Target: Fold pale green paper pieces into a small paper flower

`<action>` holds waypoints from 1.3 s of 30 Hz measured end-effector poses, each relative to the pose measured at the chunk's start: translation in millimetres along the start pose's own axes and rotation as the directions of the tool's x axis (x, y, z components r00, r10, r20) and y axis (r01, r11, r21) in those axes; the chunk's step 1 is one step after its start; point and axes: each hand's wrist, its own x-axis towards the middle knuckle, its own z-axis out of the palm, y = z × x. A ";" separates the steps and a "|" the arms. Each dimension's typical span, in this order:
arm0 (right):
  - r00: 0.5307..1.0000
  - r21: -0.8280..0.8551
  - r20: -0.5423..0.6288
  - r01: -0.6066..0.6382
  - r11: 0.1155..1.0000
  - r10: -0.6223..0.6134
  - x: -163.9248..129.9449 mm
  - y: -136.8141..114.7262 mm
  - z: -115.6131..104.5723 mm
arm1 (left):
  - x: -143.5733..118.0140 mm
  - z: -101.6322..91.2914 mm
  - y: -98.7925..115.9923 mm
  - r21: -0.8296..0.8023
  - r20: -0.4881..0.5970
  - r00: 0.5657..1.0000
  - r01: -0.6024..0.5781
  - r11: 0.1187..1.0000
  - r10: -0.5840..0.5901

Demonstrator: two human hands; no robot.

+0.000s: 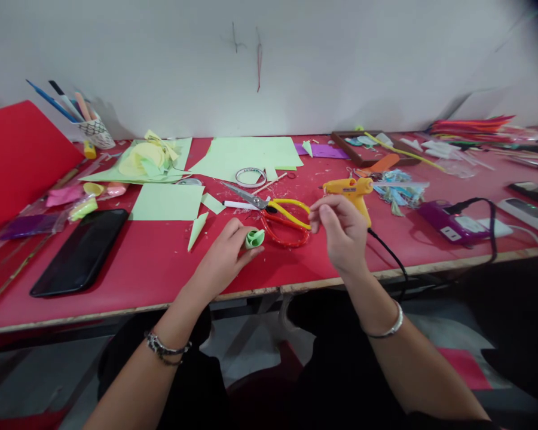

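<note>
My left hand is closed around a rolled piece of light green paper, its open spiral end facing right. My right hand hovers between the scissors and the glue gun, fingers curled with thumb near the fingertips; whether anything small is pinched there I cannot make out. Scissors with one yellow and one red handle lie between my hands, blades pointing up and left. Behind my right hand is a yellow glue gun. A green paper cone lies left of my left hand.
Green paper sheets, a tape roll and a white pen lie behind. A black phone is at left, a pen cup behind it. At right are a purple power strip with cords and a brown tray.
</note>
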 end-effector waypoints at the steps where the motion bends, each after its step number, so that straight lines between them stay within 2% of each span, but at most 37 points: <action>1: 0.999 -0.062 -0.035 0.023 0.998 -0.025 1.5 1.3 -5.0 | -0.5 0.0 -0.5 0.013 0.001 1.000 0.003 1.000 -0.003; 5: 0.973 -0.362 -0.179 0.074 0.929 -0.148 8.5 9.0 -26.9 | -1.9 0.7 -2.9 0.070 0.055 0.998 0.025 0.997 -0.029; 6: 0.955 -0.435 -0.217 0.088 0.896 -0.199 10.5 11.1 -32.6 | -2.3 1.0 -3.3 0.081 0.069 0.997 0.029 0.996 -0.034; 8: 0.891 -0.568 -0.310 0.106 0.816 -0.332 14.2 14.8 -43.5 | -3.4 1.0 -4.0 0.087 0.076 0.997 0.026 0.996 -0.033; 10: 0.834 -0.634 -0.380 0.081 0.769 -0.401 16.8 17.7 -53.5 | -5.0 0.4 -4.2 0.083 0.053 0.998 0.012 0.997 -0.016; 14: 0.772 -0.674 -0.477 -0.015 0.739 -0.420 18.1 23.0 -71.3 | -8.2 -0.9 -4.8 0.085 -0.020 0.999 -0.049 0.995 0.051; 17: 0.800 -0.699 -0.484 -0.109 0.707 -0.355 17.7 32.0 -83.5 | -9.7 -1.1 -6.5 0.142 -0.064 0.996 -0.059 0.988 0.069; 19: 0.838 -0.690 -0.485 -0.191 0.698 -0.249 17.7 41.6 -90.9 | -10.3 -1.3 -8.3 0.215 -0.094 0.994 -0.036 0.976 0.058; 21: 0.849 -0.700 -0.495 -0.263 0.664 -0.185 18.0 52.9 -97.0 | -10.4 -1.8 -10.0 0.280 -0.130 0.991 0.001 0.960 0.037; 22: 0.876 -0.702 -0.464 -0.273 0.658 -0.133 18.1 58.3 -99.2 | -10.3 -2.1 -10.7 0.301 -0.143 0.989 0.021 0.953 0.024; 24: 0.930 -0.682 -0.368 -0.276 0.678 0.009 17.9 67.1 -101.4 | -9.8 -2.1 -11.4 0.327 -0.161 0.987 0.057 0.943 -0.004; 26: 0.956 -0.669 -0.262 -0.277 0.689 0.130 17.2 71.9 -100.8 | -9.2 -1.3 -11.3 0.341 -0.155 0.987 0.084 0.936 -0.033; 28: 0.969 -0.720 -0.191 -0.247 0.649 0.157 16.4 72.4 -98.2 | -8.7 0.4 -10.6 0.344 -0.138 0.988 0.107 0.933 -0.062; 32: 0.989 -0.817 -0.075 -0.133 0.561 0.125 17.0 67.8 -92.5 | -7.6 3.2 -8.8 0.332 -0.116 0.987 0.146 0.932 -0.113; 36: 0.996 -0.716 -0.072 -0.094 0.692 0.061 18.6 63.3 -86.8 | -5.4 2.3 -8.8 0.293 -0.108 0.974 0.225 0.929 -0.201; 39: 0.996 -0.527 -0.077 -0.085 0.846 0.052 15.5 55.2 -77.3 | -4.3 1.1 -10.0 0.201 -0.113 0.959 0.279 0.939 -0.261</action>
